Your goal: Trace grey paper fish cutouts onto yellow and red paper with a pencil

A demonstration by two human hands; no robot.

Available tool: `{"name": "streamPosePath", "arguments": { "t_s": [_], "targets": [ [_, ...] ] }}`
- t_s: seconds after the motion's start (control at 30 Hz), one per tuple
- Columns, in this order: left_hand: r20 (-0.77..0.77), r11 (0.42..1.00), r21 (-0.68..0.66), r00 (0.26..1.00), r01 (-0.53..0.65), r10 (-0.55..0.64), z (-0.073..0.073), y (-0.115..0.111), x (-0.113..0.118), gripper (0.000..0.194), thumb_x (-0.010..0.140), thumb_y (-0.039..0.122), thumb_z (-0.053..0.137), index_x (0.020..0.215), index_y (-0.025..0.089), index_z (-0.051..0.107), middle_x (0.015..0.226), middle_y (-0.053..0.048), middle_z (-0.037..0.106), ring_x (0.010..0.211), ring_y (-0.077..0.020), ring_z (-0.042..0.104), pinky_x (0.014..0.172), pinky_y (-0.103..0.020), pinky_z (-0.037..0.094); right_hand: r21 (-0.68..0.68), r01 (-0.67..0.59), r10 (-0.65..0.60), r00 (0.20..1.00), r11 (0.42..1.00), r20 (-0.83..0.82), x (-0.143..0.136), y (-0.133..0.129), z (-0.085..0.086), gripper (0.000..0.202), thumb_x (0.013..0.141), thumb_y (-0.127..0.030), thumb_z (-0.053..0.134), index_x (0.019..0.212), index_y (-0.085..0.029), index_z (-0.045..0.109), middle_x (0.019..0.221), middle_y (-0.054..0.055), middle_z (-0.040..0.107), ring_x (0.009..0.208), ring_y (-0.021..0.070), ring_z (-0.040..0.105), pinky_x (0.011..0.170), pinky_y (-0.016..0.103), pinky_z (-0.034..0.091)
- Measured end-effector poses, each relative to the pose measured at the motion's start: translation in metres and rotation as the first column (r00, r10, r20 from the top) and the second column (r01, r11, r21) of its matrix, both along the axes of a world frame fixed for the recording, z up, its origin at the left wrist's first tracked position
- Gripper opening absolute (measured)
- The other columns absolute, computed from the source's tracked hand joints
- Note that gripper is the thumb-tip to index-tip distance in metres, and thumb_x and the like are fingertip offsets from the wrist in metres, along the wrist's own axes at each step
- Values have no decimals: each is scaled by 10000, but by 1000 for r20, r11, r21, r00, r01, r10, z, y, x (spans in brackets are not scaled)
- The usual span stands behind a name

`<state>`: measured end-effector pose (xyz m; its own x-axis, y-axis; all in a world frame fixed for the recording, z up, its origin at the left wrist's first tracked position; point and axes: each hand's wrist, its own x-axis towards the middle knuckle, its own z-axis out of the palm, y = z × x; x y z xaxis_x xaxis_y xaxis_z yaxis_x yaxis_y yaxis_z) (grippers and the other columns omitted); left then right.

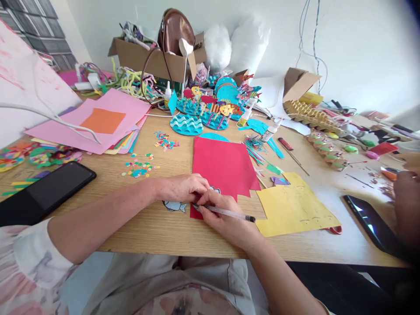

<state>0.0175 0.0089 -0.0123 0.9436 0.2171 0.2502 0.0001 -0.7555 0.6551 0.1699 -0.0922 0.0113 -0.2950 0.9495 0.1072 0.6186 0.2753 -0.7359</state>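
Observation:
My right hand [225,214] grips a pen [229,213] with a clear barrel and a dark end, its tip low over the red paper [223,166]. Against it, my left hand [188,188] has its fingers bent and pressed down on a paper fish cutout [215,190] lying on the red sheet. Most of that cutout is hidden under both hands. Another grey-blue fish cutout [175,206] lies on the table just below my left wrist. The red sheet has a stepped, cut lower right edge.
Yellow paper [295,205] with drawn marks lies right, near a phone [370,223] and another person's hand [407,197]. Another phone [62,186] and pink sheets [95,109] are left. Confetti [139,167], glue bottles [271,130] and blue fish crafts [203,113] lie beyond.

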Motion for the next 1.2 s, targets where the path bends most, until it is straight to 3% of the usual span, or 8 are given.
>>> {"name": "streamPosePath", "arguments": {
  "t_s": [0.5, 0.9, 1.2],
  "targets": [
    [-57, 999, 36, 998, -5, 7, 7, 0, -2, 201, 757, -13, 610, 706, 172, 670, 898, -27, 644, 877, -150, 563, 808, -233, 413, -50, -74, 73, 997, 996, -12, 16, -8, 8, 141, 744, -74, 511, 737, -193, 588, 679, -28, 604, 570, 88, 492, 571, 206, 372],
    [-78, 1000, 29, 997, -4, 6, 9, -1, -3, 207, 782, 8, 589, 759, 187, 691, 915, -28, 636, 882, -150, 554, 809, -230, 418, -141, -97, 93, 995, 985, -33, 22, -5, 19, 163, 690, -41, 487, 683, -190, 552, 566, -62, 523, 496, 69, 418, 495, 177, 325],
    [-101, 999, 49, 995, 4, 1, 12, -3, -3, 189, 783, 1, 604, 764, 171, 686, 918, -31, 632, 892, -148, 552, 816, -221, 419, -123, -85, 78, 995, 989, -55, 19, -5, 17, 151, 700, -55, 492, 669, -188, 555, 578, -55, 517, 514, 73, 421, 519, 186, 336]
  ]
}}
